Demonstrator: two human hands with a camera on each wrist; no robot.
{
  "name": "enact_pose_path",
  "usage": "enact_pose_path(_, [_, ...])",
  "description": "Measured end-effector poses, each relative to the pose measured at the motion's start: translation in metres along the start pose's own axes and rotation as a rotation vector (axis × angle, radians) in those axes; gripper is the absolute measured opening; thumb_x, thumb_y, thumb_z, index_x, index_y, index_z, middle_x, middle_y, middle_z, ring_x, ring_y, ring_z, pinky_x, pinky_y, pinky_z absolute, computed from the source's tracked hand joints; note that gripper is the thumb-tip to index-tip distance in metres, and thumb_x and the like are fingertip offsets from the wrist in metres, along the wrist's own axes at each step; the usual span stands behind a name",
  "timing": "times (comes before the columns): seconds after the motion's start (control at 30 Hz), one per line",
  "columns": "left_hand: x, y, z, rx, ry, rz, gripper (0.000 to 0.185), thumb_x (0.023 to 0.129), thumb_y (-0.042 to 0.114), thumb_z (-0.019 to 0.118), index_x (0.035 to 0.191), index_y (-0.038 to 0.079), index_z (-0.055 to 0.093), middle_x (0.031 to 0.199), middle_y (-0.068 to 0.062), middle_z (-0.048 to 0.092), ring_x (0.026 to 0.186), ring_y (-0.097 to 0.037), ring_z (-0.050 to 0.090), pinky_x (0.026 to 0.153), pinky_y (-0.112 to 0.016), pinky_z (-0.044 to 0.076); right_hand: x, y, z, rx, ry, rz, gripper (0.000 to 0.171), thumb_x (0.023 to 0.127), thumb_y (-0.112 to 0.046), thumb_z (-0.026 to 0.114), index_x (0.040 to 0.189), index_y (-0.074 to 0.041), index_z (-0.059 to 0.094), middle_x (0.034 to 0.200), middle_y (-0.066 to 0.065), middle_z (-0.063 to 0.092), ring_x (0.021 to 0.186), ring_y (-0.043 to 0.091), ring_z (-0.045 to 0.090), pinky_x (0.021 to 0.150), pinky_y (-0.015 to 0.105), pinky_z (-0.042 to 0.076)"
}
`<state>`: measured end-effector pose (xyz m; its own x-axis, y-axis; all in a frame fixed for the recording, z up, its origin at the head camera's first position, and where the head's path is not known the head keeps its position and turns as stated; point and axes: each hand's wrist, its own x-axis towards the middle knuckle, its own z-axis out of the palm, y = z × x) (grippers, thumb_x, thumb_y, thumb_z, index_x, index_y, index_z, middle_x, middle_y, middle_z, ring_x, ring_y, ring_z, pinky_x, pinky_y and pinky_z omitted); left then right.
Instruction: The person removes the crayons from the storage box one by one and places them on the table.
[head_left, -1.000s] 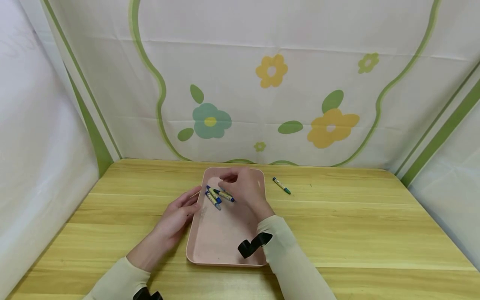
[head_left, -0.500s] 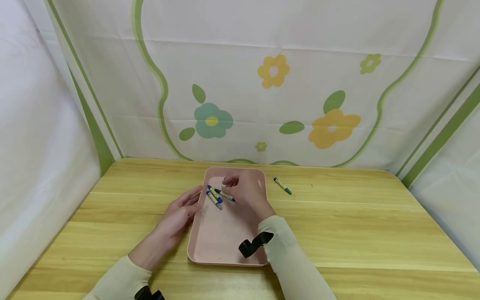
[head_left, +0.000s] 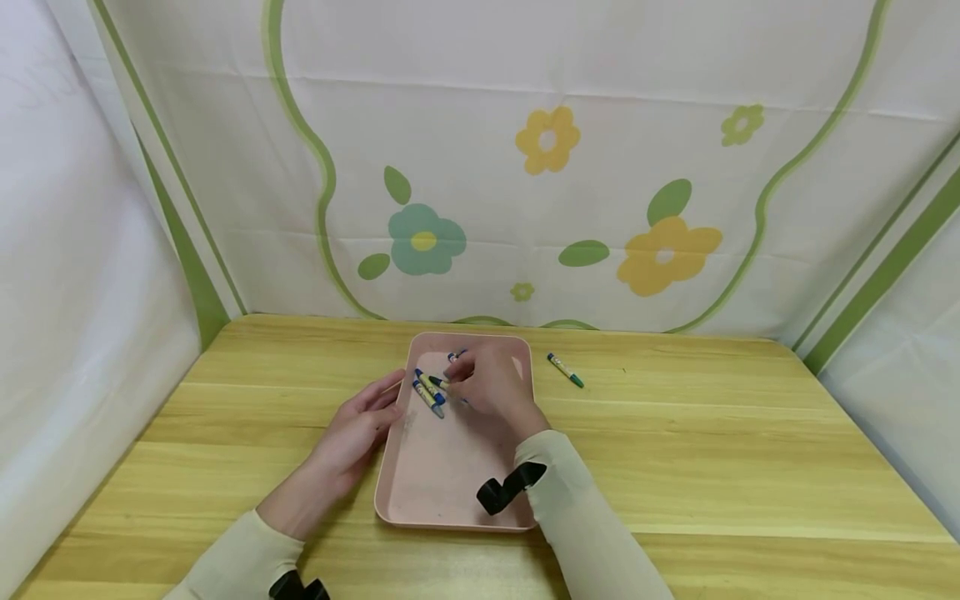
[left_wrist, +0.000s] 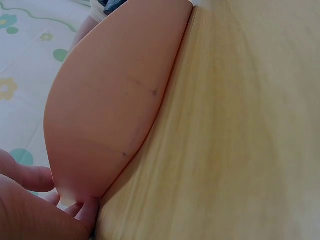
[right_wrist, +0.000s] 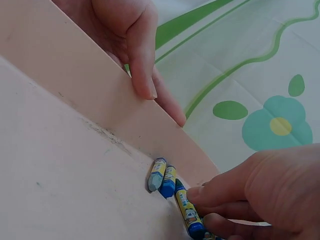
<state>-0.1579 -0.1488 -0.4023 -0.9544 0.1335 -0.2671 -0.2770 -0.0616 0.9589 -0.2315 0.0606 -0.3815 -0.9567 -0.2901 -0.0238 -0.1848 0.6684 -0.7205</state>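
My left hand (head_left: 360, 429) grips the left rim of a pink tray (head_left: 453, 483), thumb over the edge and fingers outside; the left wrist view shows the same hold. Over the tray's far half, my right hand (head_left: 491, 383) has curled fingers at a dark-tipped crayon (right_wrist: 189, 210) with a yellow label. Its fingertips meet that crayon's side as it lies on the tray floor. Left of it are a grey crayon (right_wrist: 156, 175) and a blue crayon (right_wrist: 169, 181), side by side. Another crayon (head_left: 455, 356), partly hidden by the right hand, lies farther back.
A green crayon (head_left: 565, 370) lies on the wooden table (head_left: 712, 450), right of the tray. Behind the table hangs a white cloth (head_left: 480, 167) with printed flowers; cloth walls also stand left and right.
My right hand's fingers have left a pale crayon at the back of the tray and come a little nearer, onto the dark-tipped crayon. The left hand has stayed on the rim.
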Motion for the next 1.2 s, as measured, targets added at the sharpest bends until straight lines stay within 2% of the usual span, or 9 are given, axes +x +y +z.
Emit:
enact_pose_path(0.07, [0.0001, 0.0001, 0.0003, -0.001, -0.001, -0.001, 0.065, 0.105, 0.004, 0.049, 0.167, 0.015, 0.033, 0.174, -0.014, 0.032, 0.156, -0.030, 0.038, 0.118, -0.037, 0.041, -0.0004, -0.0006, 0.0001, -0.014, -0.003, 0.005, 0.017, 0.091, -0.008, 0.081, 0.108, -0.013, 0.084, 0.102, -0.001, 0.079, 0.093, 0.014, 0.068, 0.081, 0.031, 0.059])
enact_pose_path(0.2, [0.0001, 0.0002, 0.0002, -0.003, 0.000, -0.003, 0.065, 0.105, 0.004, 0.049, 0.167, 0.015, 0.033, 0.174, -0.013, 0.032, 0.155, -0.029, 0.038, 0.114, -0.033, 0.044, -0.0007, -0.0020, 0.0017, -0.041, -0.004, 0.007, 0.017, 0.090, -0.008, 0.082, 0.106, -0.013, 0.083, 0.100, -0.002, 0.078, 0.093, 0.014, 0.068, 0.087, 0.034, 0.060])
enact_pose_path(0.43, [0.0001, 0.0003, -0.0001, -0.003, 0.000, 0.002, 0.065, 0.105, 0.004, 0.049, 0.167, 0.015, 0.034, 0.174, -0.013, 0.033, 0.155, -0.029, 0.039, 0.106, -0.024, 0.047, -0.0006, -0.0042, 0.0041, -0.078, 0.001, -0.030, 0.015, 0.087, -0.008, 0.086, 0.101, -0.011, 0.083, 0.094, -0.001, 0.079, 0.087, 0.012, 0.067, 0.083, 0.031, 0.059])
enact_pose_path(0.73, [-0.0002, 0.0000, 0.0000, 0.004, -0.003, 0.002, 0.064, 0.106, 0.005, 0.049, 0.167, 0.014, 0.033, 0.174, -0.014, 0.032, 0.156, -0.030, 0.038, 0.119, -0.038, 0.040, 0.0000, -0.0045, 0.0052, -0.104, 0.008, -0.028, 0.009, 0.087, -0.010, 0.086, 0.095, -0.012, 0.082, 0.091, -0.002, 0.076, 0.085, 0.013, 0.064, 0.080, 0.031, 0.057])
enact_pose_path(0.97, [0.0001, 0.0002, 0.0002, 0.007, 0.001, 0.004, 0.064, 0.106, 0.005, 0.049, 0.167, 0.014, 0.033, 0.174, -0.014, 0.033, 0.157, -0.030, 0.038, 0.122, -0.041, 0.038, 0.0000, -0.0041, 0.0060, -0.136, 0.027, -0.016, 0.012, 0.089, -0.007, 0.080, 0.098, -0.013, 0.084, 0.100, -0.001, 0.078, 0.091, 0.014, 0.066, 0.083, 0.032, 0.058])
enact_pose_path(1.2, [-0.0005, -0.0001, 0.0001, 0.008, 0.003, 0.002, 0.065, 0.106, 0.004, 0.050, 0.167, 0.015, 0.033, 0.174, -0.014, 0.032, 0.157, -0.030, 0.038, 0.120, -0.039, 0.040, -0.0023, -0.0040, 0.0046, -0.049, 0.062, 0.019, 0.015, 0.090, -0.007, 0.079, 0.103, -0.012, 0.085, 0.106, 0.000, 0.079, 0.091, 0.015, 0.067, 0.079, 0.031, 0.059])
